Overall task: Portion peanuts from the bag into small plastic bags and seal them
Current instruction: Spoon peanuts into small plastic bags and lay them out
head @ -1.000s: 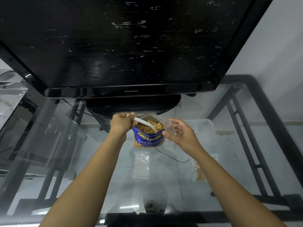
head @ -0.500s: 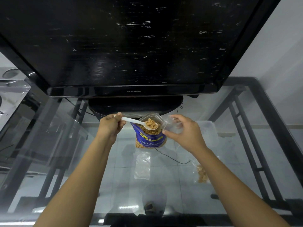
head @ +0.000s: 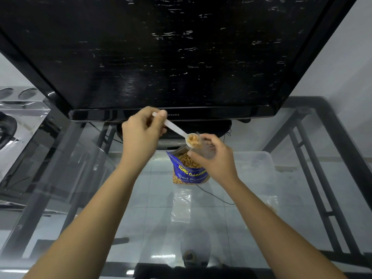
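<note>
The blue peanut bag (head: 188,172) stands open on the glass table, peanuts showing at its mouth. My left hand (head: 142,133) grips the handle of a white plastic spoon (head: 177,130), whose bowl holds peanuts and is tipped at the mouth of a small clear plastic bag (head: 205,149). My right hand (head: 214,158) pinches that small bag just above the peanut bag. An empty clear bag (head: 181,205) lies flat on the glass in front of the peanut bag. A small bag with peanuts (head: 271,203) lies to the right, partly hidden by my right forearm.
A large black television (head: 161,53) on its stand looms right behind the hands. The glass table (head: 100,198) has a dark metal frame (head: 330,158). A translucent plastic box (head: 255,170) sits at the right. A cable (head: 213,195) runs under the glass.
My left hand lifted the loaded spoon out of the peanut bag and swung it right to the small bag's mouth. My right hand raised the small bag to meet it.
</note>
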`<state>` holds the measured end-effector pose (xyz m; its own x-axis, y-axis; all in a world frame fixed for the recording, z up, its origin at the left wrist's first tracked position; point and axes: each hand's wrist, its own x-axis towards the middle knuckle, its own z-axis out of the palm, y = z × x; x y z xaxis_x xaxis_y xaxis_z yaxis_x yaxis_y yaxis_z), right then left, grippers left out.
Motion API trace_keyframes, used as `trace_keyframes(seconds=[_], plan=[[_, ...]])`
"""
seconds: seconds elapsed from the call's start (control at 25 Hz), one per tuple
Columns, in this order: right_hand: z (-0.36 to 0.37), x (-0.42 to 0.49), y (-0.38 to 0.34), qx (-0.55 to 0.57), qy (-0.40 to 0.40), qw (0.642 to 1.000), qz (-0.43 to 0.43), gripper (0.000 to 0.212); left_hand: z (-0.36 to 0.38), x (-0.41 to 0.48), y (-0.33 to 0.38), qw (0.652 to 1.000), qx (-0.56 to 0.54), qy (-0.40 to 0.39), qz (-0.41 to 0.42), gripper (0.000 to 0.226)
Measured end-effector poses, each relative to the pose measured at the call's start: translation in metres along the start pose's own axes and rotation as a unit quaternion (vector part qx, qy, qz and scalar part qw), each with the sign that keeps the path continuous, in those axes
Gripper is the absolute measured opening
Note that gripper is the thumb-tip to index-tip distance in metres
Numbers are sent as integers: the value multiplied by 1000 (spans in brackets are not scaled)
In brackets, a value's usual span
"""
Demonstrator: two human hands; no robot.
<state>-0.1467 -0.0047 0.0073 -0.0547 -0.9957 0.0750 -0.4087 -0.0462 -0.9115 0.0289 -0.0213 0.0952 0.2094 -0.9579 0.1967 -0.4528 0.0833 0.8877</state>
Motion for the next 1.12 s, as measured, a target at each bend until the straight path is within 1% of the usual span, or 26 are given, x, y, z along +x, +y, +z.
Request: trace_keyframes(seconds=[0.04,0.08,0.12,0.16,0.2,0.24,0.28,0.32,0.36,0.4,0.44,0.48,0.52,0.56,0.6,0.68,0.72,0.84,0.96,1.12], plan=[[3,0,-2,27,12,1000,9,46,-2,-8,13,994,60,10,88,16],[5,0,-4,54,24,998,19,46,-4,-16,23,980,101,23,169,16],[7,0,-5,75,32,996,28,46,-5,-21,29,966,118,44,224,16],[8,1,-6,90,38,995,36,46,-8,-22,31,961,113,74,241,17],[7,1,-6,99,41,993,42,47,-9,-18,28,968,79,105,213,17],[5,1,-4,105,44,992,49,47,-10,-10,19,980,20,129,149,17],[2,0,-2,112,48,991,57,48,-8,-3,8,986,-40,141,75,17],[-1,-2,1,123,53,989,66,48,-3,2,-6,989,-61,130,24,17],[-5,-4,5,133,57,987,76,46,3,4,-22,995,-38,94,14,16],[-9,-6,9,139,59,985,85,44,11,3,-36,998,13,35,44,14],[-12,-9,14,144,56,983,96,41,21,-2,-47,992,71,-37,98,13],[-15,-11,19,146,49,982,107,38,30,-6,-56,975,118,-105,154,15],[-17,-12,23,147,41,981,117,36,38,-8,-63,959,145,-154,188,18],[-19,-14,26,146,32,981,126,35,43,-8,-67,954,155,-176,185,21],[-20,-16,29,146,22,980,133,35,48,-7,-68,960,157,-165,160,22],[-21,-18,34,146,8,980,136,38,54,-3,-68,981,152,-98,70,23],[-22,-19,36,143,6,980,135,40,56,-2,-67,985,154,-77,30,24],[-22,-19,38,143,1,981,134,48,61,-3,-67,983,163,-71,-44,26],[-24,-19,40,145,-9,980,133,49,61,0,-71,981,103,-52,-154,26],[-26,-20,41,143,-24,981,130,48,64,-7,-66,976,58,-60,-201,26]])
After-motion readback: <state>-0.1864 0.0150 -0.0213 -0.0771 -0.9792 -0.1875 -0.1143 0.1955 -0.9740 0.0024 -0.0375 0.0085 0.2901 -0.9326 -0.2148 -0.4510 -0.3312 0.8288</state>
